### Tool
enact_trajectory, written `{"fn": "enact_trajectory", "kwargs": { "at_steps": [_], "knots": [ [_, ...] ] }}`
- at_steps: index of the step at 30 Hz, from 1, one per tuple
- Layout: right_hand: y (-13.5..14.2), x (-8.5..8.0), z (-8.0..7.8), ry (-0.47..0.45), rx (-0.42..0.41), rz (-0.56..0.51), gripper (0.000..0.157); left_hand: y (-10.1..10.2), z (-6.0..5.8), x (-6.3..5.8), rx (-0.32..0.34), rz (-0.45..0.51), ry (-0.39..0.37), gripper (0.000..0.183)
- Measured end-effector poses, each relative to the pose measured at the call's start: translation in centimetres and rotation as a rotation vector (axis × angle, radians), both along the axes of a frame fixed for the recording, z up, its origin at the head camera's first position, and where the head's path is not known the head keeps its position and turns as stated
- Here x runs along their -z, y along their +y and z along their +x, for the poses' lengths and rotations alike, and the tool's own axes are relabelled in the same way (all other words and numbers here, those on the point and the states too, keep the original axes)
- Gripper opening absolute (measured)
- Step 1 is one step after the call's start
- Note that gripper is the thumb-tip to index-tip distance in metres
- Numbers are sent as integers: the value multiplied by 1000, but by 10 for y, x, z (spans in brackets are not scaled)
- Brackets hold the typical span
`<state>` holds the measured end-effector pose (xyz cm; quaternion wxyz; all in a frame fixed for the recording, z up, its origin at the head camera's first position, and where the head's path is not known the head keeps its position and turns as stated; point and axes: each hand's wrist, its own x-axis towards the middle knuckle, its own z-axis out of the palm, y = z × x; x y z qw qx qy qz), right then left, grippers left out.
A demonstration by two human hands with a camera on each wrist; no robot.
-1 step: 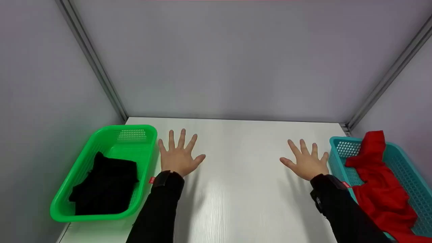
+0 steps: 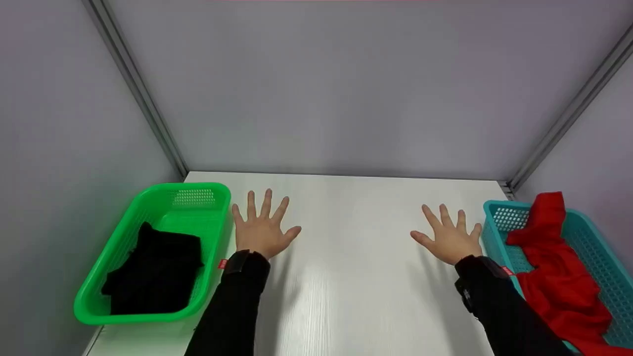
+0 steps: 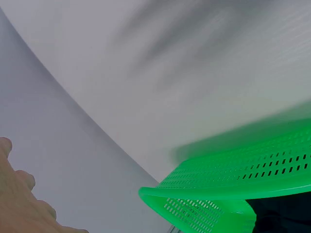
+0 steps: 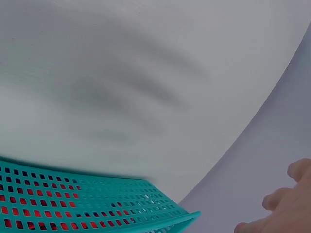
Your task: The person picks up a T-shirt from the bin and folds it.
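Note:
My left hand (image 2: 262, 232) hovers over the white table with its fingers spread and holds nothing. Just left of it stands a green plastic basket (image 2: 220, 237), in which a crumpled black cloth (image 2: 158, 272) lies. Palm down, my right hand (image 2: 451, 240) is also spread and holds nothing. Beside it on the right is a teal basket (image 2: 494, 242) with a bunched red cloth (image 2: 559, 267) in it, one end rising above the back rim. In the left wrist view, fingers (image 3: 24, 194) show at the lower left; in the right wrist view, fingers (image 4: 282, 204) show at the lower right.
The white table (image 2: 356, 257) stretches between the two baskets, with shadows of both hands on it. Grey panels (image 2: 336, 89) close it in at the back, left and right, joined by metal posts (image 2: 143, 99) at the corners. Dark sleeves cover both forearms.

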<state>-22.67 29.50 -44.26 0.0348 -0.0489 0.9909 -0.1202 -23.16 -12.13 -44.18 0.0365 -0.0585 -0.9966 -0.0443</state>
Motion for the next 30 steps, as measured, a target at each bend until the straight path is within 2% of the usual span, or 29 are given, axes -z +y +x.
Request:
{"fn": "enact_trajectory", "kwargs": {
  "at_steps": [7,12,17,24,30],
  "knots": [
    [4,5,0,10,-24,0,88,-18,4,-6,-16,32,-24,77],
    [5,5,5,24,-42,5,89,-43,7,-12,-33,63,-23,77],
    [-4,6,11,37,-73,-19,87,-78,14,-13,-60,124,-54,78],
    [-33,21,25,79,-173,-21,83,-135,32,-3,-136,203,-191,82],
    [-62,38,43,64,-280,-27,79,-171,54,12,-204,247,-343,88]
  ]
}}
